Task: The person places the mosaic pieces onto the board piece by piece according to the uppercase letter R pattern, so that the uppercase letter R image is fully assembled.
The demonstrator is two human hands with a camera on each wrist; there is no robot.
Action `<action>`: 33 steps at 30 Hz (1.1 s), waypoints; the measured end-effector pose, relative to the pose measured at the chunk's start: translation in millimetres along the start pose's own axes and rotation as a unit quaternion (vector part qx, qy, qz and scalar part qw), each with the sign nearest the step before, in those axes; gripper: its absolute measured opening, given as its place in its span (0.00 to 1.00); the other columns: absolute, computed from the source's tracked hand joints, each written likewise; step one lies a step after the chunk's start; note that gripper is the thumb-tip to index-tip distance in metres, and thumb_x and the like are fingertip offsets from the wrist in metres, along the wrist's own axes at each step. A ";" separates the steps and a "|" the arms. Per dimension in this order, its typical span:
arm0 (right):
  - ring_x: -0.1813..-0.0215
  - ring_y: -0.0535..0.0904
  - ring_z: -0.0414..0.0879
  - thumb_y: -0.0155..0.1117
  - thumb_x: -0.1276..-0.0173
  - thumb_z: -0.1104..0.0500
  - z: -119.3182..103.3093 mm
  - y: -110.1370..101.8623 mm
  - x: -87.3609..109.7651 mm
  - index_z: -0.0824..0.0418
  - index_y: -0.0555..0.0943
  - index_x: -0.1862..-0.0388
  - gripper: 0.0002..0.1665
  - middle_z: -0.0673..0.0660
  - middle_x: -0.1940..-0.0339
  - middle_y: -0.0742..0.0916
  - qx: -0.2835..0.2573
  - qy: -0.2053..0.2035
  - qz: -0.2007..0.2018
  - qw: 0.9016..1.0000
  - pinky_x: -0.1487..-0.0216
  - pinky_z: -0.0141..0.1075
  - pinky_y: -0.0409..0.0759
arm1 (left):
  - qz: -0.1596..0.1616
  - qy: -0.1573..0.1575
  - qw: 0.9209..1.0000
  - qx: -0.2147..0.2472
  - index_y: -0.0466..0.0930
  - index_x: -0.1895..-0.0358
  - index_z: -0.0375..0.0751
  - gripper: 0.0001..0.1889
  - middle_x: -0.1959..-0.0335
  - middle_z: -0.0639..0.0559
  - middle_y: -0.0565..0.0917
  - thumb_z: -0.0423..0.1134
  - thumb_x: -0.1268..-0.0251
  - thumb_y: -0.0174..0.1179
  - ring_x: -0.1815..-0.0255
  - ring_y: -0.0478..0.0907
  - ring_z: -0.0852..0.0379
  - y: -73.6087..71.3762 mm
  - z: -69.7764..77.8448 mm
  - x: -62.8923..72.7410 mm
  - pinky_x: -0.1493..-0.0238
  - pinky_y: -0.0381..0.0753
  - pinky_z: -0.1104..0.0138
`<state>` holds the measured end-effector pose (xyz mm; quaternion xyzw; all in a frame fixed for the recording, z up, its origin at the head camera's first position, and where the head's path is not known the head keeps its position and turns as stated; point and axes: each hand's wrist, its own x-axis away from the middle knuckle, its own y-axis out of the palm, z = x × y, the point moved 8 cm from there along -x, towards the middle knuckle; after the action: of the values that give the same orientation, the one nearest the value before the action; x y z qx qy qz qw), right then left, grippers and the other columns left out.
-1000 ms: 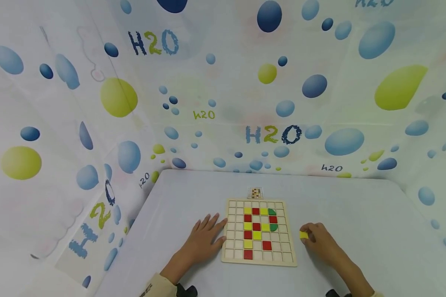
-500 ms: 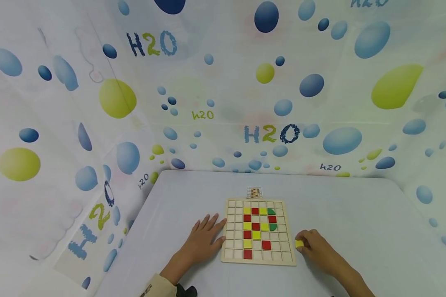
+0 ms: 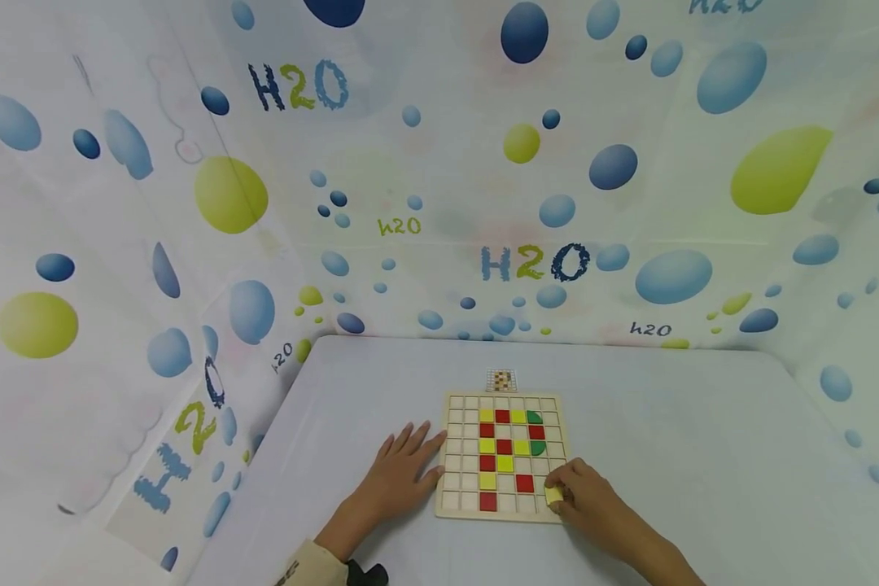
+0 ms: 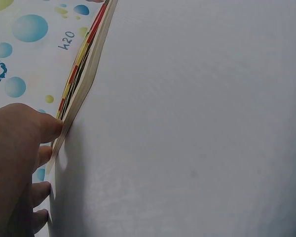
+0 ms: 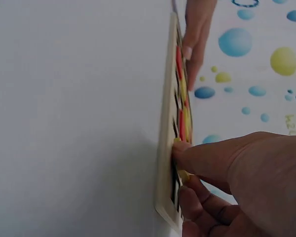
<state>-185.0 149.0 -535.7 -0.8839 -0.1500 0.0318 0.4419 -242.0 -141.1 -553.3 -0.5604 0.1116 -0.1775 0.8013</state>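
In the head view, a wooden grid board (image 3: 494, 517) lies on the table with red and yellow square tiles and two green rounded tiles set in its cells. Between thumb and fingers, my right hand (image 3: 589, 496) pinches a yellow tile (image 3: 553, 496) over the board's lower right cells, to the right of a lone red tile (image 3: 525, 483). Whether the tile touches the board is unclear. My left hand (image 3: 403, 480) lies with fingers spread and its thumb and fingertips at the board's left edge. The left wrist view shows the thumb touching that edge (image 4: 91, 69).
A small printed pattern card (image 3: 501, 380) lies just beyond the board's far edge. The white table (image 3: 666, 415) extends to both sides. Behind it hangs a white sheet (image 3: 454, 163) with blue and green dots.
My right hand has moved left with the yellow tile, from beside the board to above its lower right cells. The left hand has stayed in place.
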 end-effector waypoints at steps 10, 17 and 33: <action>0.52 0.71 0.40 0.75 0.31 0.58 -13.2 9.6 2.6 0.48 0.83 0.52 0.12 0.41 0.54 0.79 0.008 -0.013 -0.005 1.000 0.47 0.35 0.79 | 0.003 0.003 1.000 0.001 0.64 0.17 0.58 0.33 0.15 0.47 0.61 0.60 0.20 0.52 0.13 0.52 0.38 -1.2 1.0 0.9 0.19 0.52 0.34; 0.53 0.71 0.42 0.76 0.34 0.64 -15.2 8.3 5.2 0.46 0.81 0.63 0.14 0.41 0.58 0.78 0.008 -0.050 0.020 0.998 0.51 0.33 0.79 | 0.009 0.005 1.000 0.000 0.64 0.17 0.58 0.32 0.15 0.47 0.61 0.60 0.19 0.51 0.13 0.52 0.37 -1.4 1.3 1.2 0.20 0.53 0.33; 0.54 0.71 0.37 0.76 0.33 0.61 -17.3 3.8 8.4 0.40 0.82 0.68 0.15 0.36 0.58 0.78 0.012 -0.064 0.011 0.998 0.55 0.36 0.68 | 0.007 0.002 1.000 -0.001 0.65 0.17 0.58 0.32 0.15 0.47 0.62 0.60 0.20 0.52 0.14 0.53 0.37 -0.6 0.9 1.1 0.20 0.53 0.34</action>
<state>-172.9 136.0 -527.6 -0.8761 -0.1677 0.0952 0.4419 -240.8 -141.0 -552.3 -0.5600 0.1174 -0.1735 0.8016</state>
